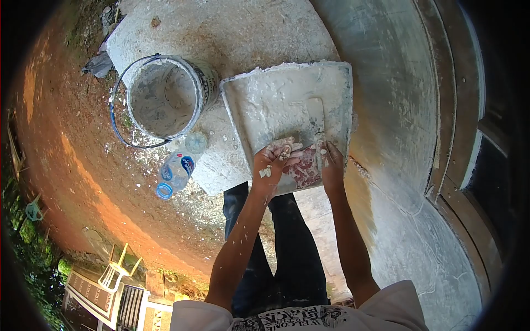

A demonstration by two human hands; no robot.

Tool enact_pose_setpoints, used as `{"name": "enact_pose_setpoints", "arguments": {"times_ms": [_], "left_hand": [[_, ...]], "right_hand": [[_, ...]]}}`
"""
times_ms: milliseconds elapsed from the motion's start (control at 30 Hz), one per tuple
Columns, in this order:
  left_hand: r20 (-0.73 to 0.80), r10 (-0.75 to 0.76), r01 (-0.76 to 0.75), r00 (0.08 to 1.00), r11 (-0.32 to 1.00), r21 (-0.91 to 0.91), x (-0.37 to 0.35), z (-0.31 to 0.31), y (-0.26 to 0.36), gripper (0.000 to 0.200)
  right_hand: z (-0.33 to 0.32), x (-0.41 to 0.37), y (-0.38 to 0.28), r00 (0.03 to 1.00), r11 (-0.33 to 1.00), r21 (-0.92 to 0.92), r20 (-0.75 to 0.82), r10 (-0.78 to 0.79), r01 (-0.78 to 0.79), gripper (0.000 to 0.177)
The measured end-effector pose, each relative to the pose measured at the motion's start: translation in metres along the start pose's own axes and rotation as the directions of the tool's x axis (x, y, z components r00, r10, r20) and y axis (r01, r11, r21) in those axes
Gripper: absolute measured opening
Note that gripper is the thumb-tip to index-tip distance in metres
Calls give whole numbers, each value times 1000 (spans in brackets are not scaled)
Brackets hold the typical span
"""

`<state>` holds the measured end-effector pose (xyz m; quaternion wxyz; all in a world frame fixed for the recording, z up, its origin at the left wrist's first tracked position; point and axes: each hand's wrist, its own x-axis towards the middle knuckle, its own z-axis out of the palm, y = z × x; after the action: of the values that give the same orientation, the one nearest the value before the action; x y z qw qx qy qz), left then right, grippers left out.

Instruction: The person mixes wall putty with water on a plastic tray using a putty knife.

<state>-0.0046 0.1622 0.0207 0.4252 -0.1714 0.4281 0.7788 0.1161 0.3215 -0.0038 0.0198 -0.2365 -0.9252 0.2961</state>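
A wide tray (pixel 276 83) coated in wet whitish paint or plaster lies before me, with a reddish patch (pixel 303 170) showing at its near end. My right hand (pixel 332 161) is closed around the smeared handle of what looks like a paint roller (pixel 319 138); its bent wire reaches up into the tray, and its head is hard to make out under the coating. Over the tray's near left part is my left hand (pixel 276 155), fingers stretched towards the right hand. White clumps stick to its fingers and near its wrist.
Left of the tray stands a paint bucket (pixel 207 83), coated inside, its blue handle hanging out to the left. A plastic bottle (pixel 176 172) lies below it. A concrete slab (pixel 243 33) borders reddish soil (pixel 72 132); a chair (pixel 117 270) is farther off.
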Motion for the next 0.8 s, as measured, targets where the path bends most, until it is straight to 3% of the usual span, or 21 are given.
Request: {"name": "enact_pose_setpoints", "arguments": {"times_ms": [67, 133, 267, 333, 400, 467, 533, 600, 667, 700, 733, 800], "left_hand": [[69, 78, -76, 995, 997, -20, -3, -5, 2, 35], [59, 65, -65, 996, 998, -4, -3, -8, 4, 34], [17, -13, 11, 1000, 998, 66, 1, -16, 4, 31], [0, -19, 19, 1000, 997, 74, 3, -19, 3, 27], [-18, -27, 28, 999, 996, 82, 3, -21, 4, 24], [11, 60, -61, 998, 988, 142, 1, -21, 6, 18], [0, 50, -49, 999, 980, 195, 2, -22, 8, 16], [-14, 40, -35, 999, 968, 247, 3, -24, 9, 14], [-40, 153, -117, 987, 879, 462, 5, -23, 7, 15], [51, 340, -302, 939, 745, 595, 9, -22, 10, 16], [49, 342, -303, 938, 747, 592, 6, -21, 13, 16], [-20, 194, -77, 981, 482, 873, -5, -15, 25, 31]], "right_hand": [[-1, 4, -5, 1000, 1000, 3, -4, -20, 20, 25], [-8, 15, -24, 970, 951, 199, 101, 220, -237, 22], [1, 20, -22, 998, 982, 174, 28, 64, -68, 23], [1, 24, -28, 972, 928, 289, 103, 213, -234, 26], [-1, 31, -38, 956, 906, 308, 126, 264, -291, 29], [-5, 41, -46, 937, 880, 324, 151, 314, -347, 31], [-7, 52, -48, 856, 763, 390, 289, 430, -515, 35], [-17, 63, -53, 854, 809, 305, 319, 411, -503, 36], [-24, 64, -50, 851, 850, 216, 348, 393, -481, 36], [-27, 59, -47, 876, 898, 136, 319, 361, -419, 36], [-29, 55, -45, 899, 934, 52, 294, 324, -353, 37], [-32, 47, -47, 879, 922, 75, 339, 336, -381, 38]]}}
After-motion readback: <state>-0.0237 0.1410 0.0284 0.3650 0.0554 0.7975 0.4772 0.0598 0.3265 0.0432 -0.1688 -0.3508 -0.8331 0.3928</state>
